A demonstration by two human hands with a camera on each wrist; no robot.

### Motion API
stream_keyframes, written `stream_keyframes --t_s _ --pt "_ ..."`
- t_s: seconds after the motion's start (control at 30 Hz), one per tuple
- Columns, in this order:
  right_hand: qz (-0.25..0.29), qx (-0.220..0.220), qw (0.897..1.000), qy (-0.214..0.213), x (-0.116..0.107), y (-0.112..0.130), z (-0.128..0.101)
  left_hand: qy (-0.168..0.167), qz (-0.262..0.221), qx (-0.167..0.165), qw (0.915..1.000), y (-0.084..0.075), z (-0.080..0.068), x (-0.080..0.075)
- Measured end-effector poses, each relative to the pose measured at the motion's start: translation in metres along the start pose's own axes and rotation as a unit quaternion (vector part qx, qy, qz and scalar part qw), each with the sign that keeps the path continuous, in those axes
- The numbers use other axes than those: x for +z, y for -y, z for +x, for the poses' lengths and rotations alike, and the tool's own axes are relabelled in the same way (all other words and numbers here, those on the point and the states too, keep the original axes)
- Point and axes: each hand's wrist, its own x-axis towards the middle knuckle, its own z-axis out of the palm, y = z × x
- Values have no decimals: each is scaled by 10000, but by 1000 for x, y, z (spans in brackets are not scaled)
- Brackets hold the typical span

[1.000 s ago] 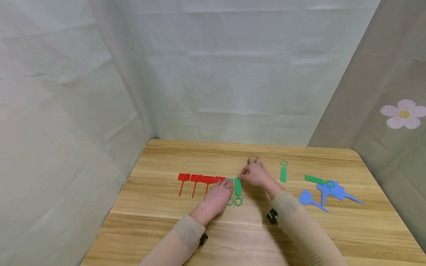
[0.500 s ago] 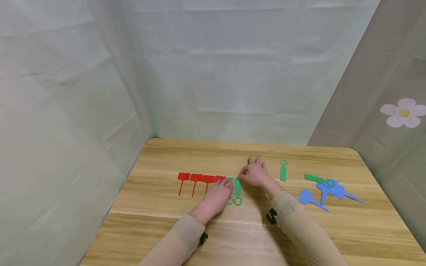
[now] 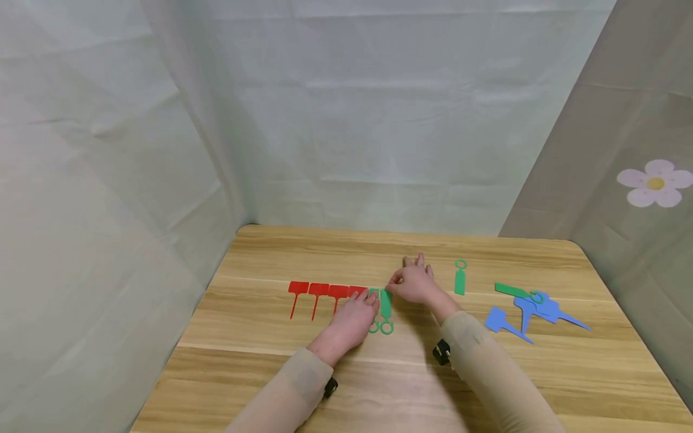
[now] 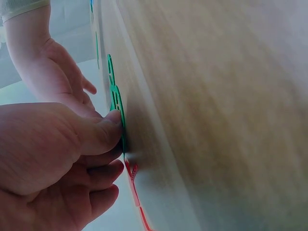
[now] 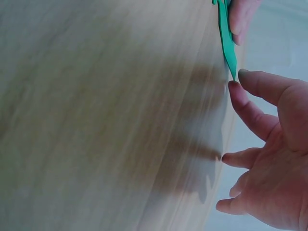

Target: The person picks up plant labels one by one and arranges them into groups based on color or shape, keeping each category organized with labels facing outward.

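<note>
A row of red tags point(image 3: 319, 290) lies on the wooden table point(image 3: 325, 385). To its right lie two green loop tags, side by side. My left hand point(image 3: 364, 302) rests flat over the end of the row, its thumb point(image 4: 103, 130) pressing the left green tag point(image 4: 117, 103), with a red tag point(image 4: 132, 171) below it. My right hand point(image 3: 399, 281), fingers spread, touches the top end of the right green tag point(image 3: 386, 307). In the right wrist view its index fingertip point(image 5: 236, 91) meets the tag's pointed end point(image 5: 226, 38). Neither hand grips anything.
Right of the hands lie a single green tag point(image 3: 459, 279), another green tag point(image 3: 511, 292) and a small heap of blue tags point(image 3: 533, 311). Pale curtains close in the table at the back and on both sides.
</note>
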Motion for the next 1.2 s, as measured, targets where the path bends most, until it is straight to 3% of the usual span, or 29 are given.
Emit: stream_keyframes --t_s 0.33,0.67,0.93,1.2 --pt "290 47 9996 4 -3 0 -2 -34 -97 60 9999 2 0 0" --pt "383 67 9992 -107 -4 -1 -1 -447 385 286 9978 2 -3 -1" --pt "410 53 9991 -83 -6 -3 -2 -669 397 313 9965 2 -2 1" --pt "425 -56 9988 -236 -9 -6 -4 -779 173 323 9963 -4 -3 -7"
